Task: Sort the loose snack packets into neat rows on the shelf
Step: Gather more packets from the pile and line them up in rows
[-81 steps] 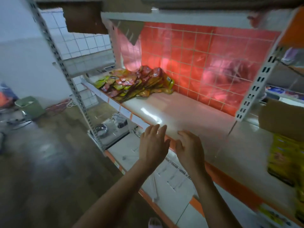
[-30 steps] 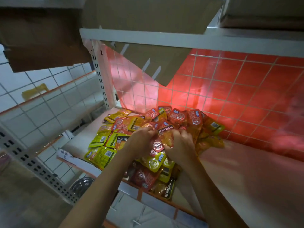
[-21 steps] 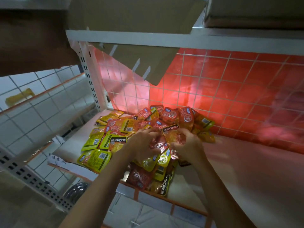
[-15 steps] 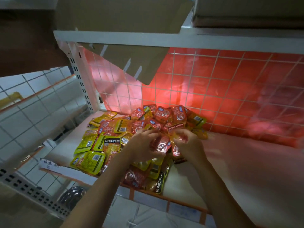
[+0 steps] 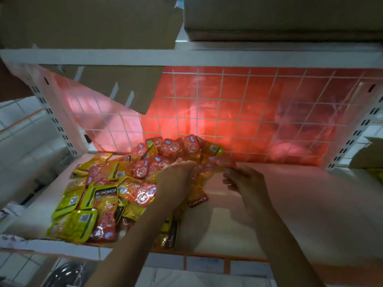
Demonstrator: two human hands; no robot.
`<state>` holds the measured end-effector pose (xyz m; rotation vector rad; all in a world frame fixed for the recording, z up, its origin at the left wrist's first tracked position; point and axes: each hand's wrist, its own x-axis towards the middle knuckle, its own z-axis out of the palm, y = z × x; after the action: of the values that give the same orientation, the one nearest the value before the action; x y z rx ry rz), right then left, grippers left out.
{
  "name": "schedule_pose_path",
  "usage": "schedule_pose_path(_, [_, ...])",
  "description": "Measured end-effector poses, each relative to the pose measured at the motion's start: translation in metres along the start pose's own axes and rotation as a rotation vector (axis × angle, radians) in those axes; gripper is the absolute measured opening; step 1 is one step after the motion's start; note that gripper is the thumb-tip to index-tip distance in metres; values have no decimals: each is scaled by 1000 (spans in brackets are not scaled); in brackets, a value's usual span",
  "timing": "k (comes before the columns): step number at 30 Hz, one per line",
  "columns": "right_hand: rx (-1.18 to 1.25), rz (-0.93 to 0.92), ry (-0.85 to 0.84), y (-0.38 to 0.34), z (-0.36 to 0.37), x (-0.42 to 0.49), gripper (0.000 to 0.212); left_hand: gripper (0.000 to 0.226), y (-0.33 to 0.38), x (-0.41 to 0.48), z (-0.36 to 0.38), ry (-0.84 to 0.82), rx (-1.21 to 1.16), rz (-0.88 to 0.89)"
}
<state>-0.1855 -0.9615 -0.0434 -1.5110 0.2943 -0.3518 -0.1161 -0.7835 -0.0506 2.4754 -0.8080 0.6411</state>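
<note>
1. Pile of red, yellow and green snack packs is lying jumbled on the left half of the shelf, with packs overlapping and no rows showing yet.
2. Left hand is sitting at the pile's right edge, fingers curling tight round the left end of an orange packet.
3. Right hand is coming in from the right with fingers narrow and appears to be pinching the packet's right end. That end is blurred, so this is a judgement.
4. The packet's long axis is running left-right between the two hands, roughly along the shelf front. Whether it is lifted or touching the board cannot be told.
5. Key relation: the open board is lying right of the pile and the right hand is nearer it, while the left hand is nearer the pile.
6. In the way: a black-label pack is poking out just under the held packet and is likely to drag along with it.
7. Around: a mesh back with a red sheet is standing behind, a cardboard flap is hanging low over the back-left corner, and boxes are sitting on the shelf above.
</note>
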Motion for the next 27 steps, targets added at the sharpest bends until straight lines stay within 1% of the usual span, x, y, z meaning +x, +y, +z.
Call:
schedule_pose_path(2, [18, -6, 128, -1, -19, 0, 24, 45, 14, 4, 11, 59, -65, -22])
schedule_pose_path(4, [14, -27, 209, -1, -42, -2, 39, 44, 32, 8, 21, 94, -134, -50])
schedule_pose_path(5, [6, -21, 238, -2, -55, -4, 42, 45, 43, 10, 25, 101, -182, -53])
schedule_pose_path(6, [8, 1, 270, -3, -68, -8, 40, 46, 52, 13, 32, 100, -252, -60])
schedule_pose_path(7, [16, 17, 303, -4, -82, -12, 34, 46, 65, 15, 38, 68, -342, -93])
schedule_pose_path(8, [19, 27, 326, -6, -97, -18, 28, 45, 79, 18, 44, 3, -463, -165])
schedule_pose_path(10, [4, 31, 352, -7, -127, -28, 20, 37, 116, 23, 56, -134, -754, -391])
schedule_pose_path(12, [-8, 40, 375, -9, -161, -40, 17, 27, 156, 23, 70, -211, -1003, -564])
schedule_pose_path(16, [-104, -14, 425, -15, -243, -69, 23, 26, 247, 16, 87, -324, -1304, -652])
schedule_pose_path(20, [-99, -16, 473, -19, -334, -98, 25, 24, 342, 6, 103, -456, -1470, -731])
schedule_pose_path(22, [-117, -45, 484, -19, -377, -112, 30, 23, 385, 1, 115, -479, -1505, -761])
schedule_pose_path(23, [-123, -51, 486, -22, -396, -120, 38, 22, 406, -2, 121, -480, -1531, -783])
schedule_pose_path(25, [-109, -38, 478, -21, -431, -130, 61, 20, 444, -6, 132, -516, -1570, -796])
schedule_pose_path(26, [-82, -33, 478, -23, -446, -135, 67, 20, 462, -7, 137, -543, -1574, -794])
schedule_pose_path(27, [-46, -27, 483, -26, -460, -139, 66, 20, 481, -8, 141, -568, -1589, -785])
